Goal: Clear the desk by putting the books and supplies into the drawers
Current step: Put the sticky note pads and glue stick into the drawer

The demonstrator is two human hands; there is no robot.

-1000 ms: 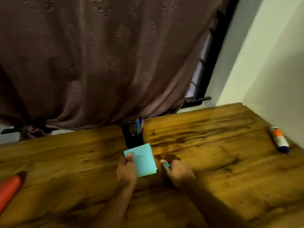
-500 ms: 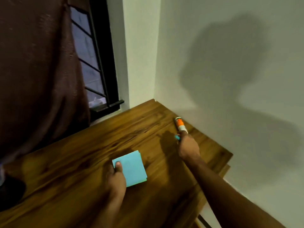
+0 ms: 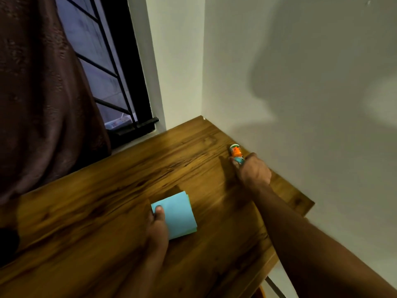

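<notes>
A light blue pad of sticky notes (image 3: 177,211) is held just above the wooden desk (image 3: 103,190), with my left hand (image 3: 158,227) gripping its near left corner, thumb on top. My right hand (image 3: 254,172) is stretched to the desk's far right edge by the wall. Its fingers close around the lower end of an orange and white glue stick (image 3: 234,149), whose top sticks out beyond them. A small teal thing (image 3: 238,160) shows between those fingers; I cannot tell what it is.
A brown curtain (image 3: 43,93) hangs over the desk's back left, beside a black barred window (image 3: 116,82). A white wall (image 3: 300,93) borders the desk on the right. A dark round object (image 3: 7,240) sits at the left edge.
The view swung right towards the corner. My right hand went from mid-desk to the glue stick by the wall and closed on it. My left hand kept the blue pad.
</notes>
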